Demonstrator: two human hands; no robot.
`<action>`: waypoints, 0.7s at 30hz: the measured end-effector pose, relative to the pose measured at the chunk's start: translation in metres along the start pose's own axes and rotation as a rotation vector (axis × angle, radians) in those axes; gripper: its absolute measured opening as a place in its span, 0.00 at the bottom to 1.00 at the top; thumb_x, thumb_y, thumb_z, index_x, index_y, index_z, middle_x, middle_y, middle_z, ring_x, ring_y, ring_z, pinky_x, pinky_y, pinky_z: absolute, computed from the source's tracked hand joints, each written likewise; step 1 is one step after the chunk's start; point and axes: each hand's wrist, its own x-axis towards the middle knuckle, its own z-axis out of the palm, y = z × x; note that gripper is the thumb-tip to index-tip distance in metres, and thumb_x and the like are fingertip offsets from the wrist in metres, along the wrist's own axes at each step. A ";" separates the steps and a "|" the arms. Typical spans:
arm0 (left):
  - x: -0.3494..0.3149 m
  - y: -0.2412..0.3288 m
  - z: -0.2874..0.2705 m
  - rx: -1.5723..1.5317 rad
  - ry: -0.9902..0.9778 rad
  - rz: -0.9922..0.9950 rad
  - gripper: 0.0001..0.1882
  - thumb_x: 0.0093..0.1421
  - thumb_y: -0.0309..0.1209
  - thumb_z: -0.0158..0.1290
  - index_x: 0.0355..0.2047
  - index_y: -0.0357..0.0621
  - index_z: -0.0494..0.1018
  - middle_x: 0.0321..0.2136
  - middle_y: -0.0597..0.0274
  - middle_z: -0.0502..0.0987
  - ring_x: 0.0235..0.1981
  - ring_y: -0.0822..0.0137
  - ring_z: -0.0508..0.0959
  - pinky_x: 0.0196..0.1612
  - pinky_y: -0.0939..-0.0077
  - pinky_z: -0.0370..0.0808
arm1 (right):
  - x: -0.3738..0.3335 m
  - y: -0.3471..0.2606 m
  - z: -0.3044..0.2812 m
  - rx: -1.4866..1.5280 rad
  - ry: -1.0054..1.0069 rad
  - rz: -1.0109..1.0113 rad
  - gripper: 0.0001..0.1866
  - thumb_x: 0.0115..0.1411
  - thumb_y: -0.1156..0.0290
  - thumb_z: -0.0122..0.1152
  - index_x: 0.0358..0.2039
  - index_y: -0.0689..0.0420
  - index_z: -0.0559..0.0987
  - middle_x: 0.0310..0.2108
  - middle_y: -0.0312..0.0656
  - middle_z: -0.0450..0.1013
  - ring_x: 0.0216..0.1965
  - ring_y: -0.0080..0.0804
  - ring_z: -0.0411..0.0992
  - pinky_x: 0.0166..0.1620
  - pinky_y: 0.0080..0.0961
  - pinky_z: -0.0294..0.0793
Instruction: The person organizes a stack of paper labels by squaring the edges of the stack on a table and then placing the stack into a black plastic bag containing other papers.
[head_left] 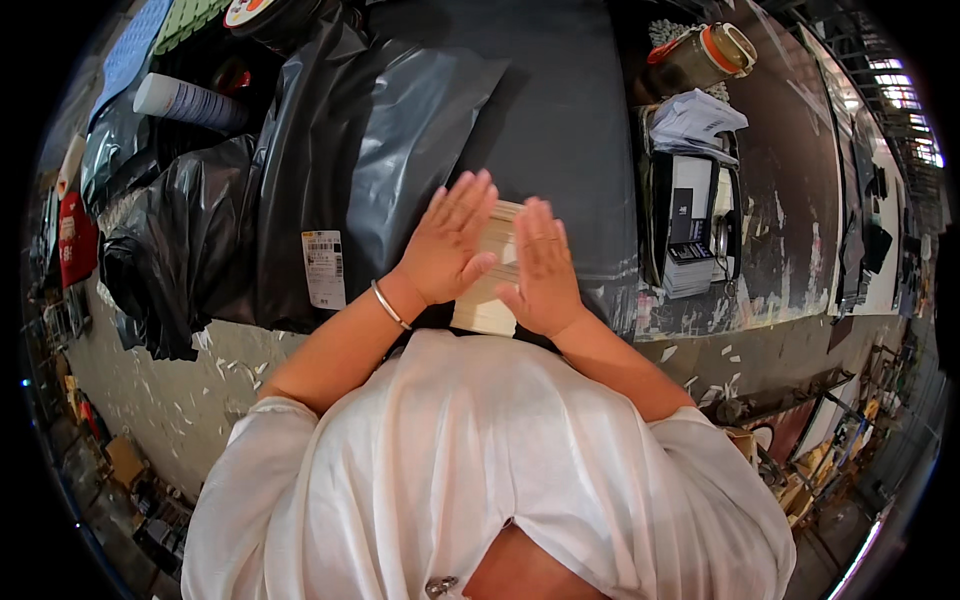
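Pale paper stack (487, 300) lies flat on the dark mat (560, 120); left hand (450, 243) and right hand (542, 270) press it, fingers spread, mat bare beyond.

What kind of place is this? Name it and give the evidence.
Probably a parcel packing or shipping workbench. Grey plastic mailer bags with a stuck-on label lie on the worn table, a small label printer stands at the right, and both hands press a pale flat stack.

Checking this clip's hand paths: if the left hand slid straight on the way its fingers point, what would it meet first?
The left hand, flat on the pale stack, points up and right; beyond the stack's far edge lies only the dark table mat, so the way looks free, though depth is unclear.
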 end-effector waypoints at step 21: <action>-0.012 0.010 0.005 0.284 -0.112 0.061 0.40 0.64 0.46 0.55 0.71 0.37 0.59 0.69 0.53 0.59 0.75 0.53 0.52 0.75 0.48 0.49 | -0.020 -0.021 -0.011 -0.325 -0.121 -0.124 0.48 0.61 0.42 0.58 0.70 0.67 0.61 0.75 0.54 0.52 0.77 0.49 0.46 0.76 0.48 0.40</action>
